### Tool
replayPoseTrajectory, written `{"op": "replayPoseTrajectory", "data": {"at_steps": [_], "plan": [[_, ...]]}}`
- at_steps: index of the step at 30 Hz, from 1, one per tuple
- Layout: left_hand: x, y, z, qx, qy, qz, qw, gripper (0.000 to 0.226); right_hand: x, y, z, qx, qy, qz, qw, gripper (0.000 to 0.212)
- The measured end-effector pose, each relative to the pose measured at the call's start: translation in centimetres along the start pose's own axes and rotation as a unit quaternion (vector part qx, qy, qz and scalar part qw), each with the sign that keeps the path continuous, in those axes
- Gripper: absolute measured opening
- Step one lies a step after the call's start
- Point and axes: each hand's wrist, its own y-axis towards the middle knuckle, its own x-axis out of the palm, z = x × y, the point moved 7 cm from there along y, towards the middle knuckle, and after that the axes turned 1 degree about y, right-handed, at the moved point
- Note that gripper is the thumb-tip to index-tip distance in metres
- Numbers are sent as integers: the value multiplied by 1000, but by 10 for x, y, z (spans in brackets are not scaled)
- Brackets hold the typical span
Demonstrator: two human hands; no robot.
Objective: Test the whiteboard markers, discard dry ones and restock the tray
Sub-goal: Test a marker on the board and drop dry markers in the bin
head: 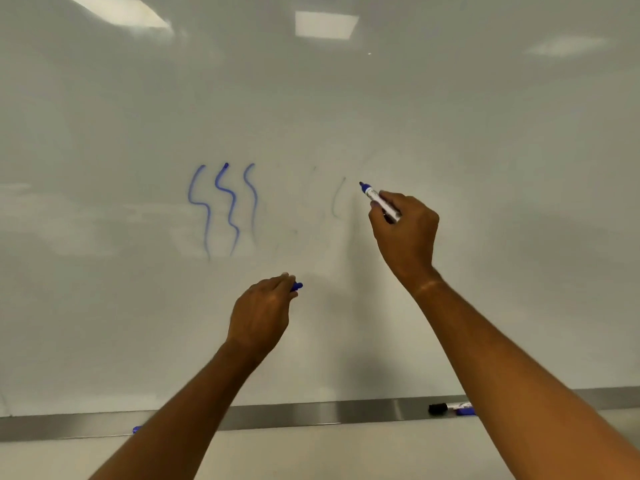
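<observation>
Two bare forearms reach up from the bottom of the frame toward a large white whiteboard [450,133] that fills nearly the whole view. Nearest the viewer, a long grey metal marker tray [363,412] runs along the board's lower edge. On its right part, a marker with a black cap [446,407] lies flat, with a second marker showing a blue end [464,411] just beside it; both are partly hidden behind the right forearm. At the tray's left part, a small blue marker end [136,429] peeks out from behind the left forearm. Higher up, the left hand [263,310] is curled, back toward the viewer, its fingertips pinching a small blue marker cap [297,286] that juts out to the right of the fingers, close to the board. Farther up and to the right, the right hand [405,233] grips an uncapped blue whiteboard marker [379,200] with a white barrel, held slanted so its dark blue tip points up and to the left, at or just off the board surface; contact cannot be told. Just left of the tip is a very faint, thin blue line [337,199]. Well to the left, three bold blue wavy lines [228,209] run downward side by side. Blurred ceiling light reflections [325,25] shine across the top of the board.
</observation>
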Motion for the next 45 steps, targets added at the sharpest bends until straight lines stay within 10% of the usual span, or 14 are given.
{"op": "replayPoseTrajectory", "data": {"at_steps": [11,20,24,29,45], "plan": [[20,-6,-2,-12,13,-19,1000,25,23,7,16,-72,-87,-47,992,9],[30,-8,2,-5,11,-23,1000,29,4,-67,71,34,-66,-62,995,3],[34,-11,1,-12,9,-35,999,29,17,-77,74,65,-47,-182,980,11],[32,-16,-1,-20,6,-42,999,27,-16,4,57,118,121,4,986,8],[42,-17,6,-13,13,-58,998,31,-21,-54,113,136,47,-32,989,18]]}}
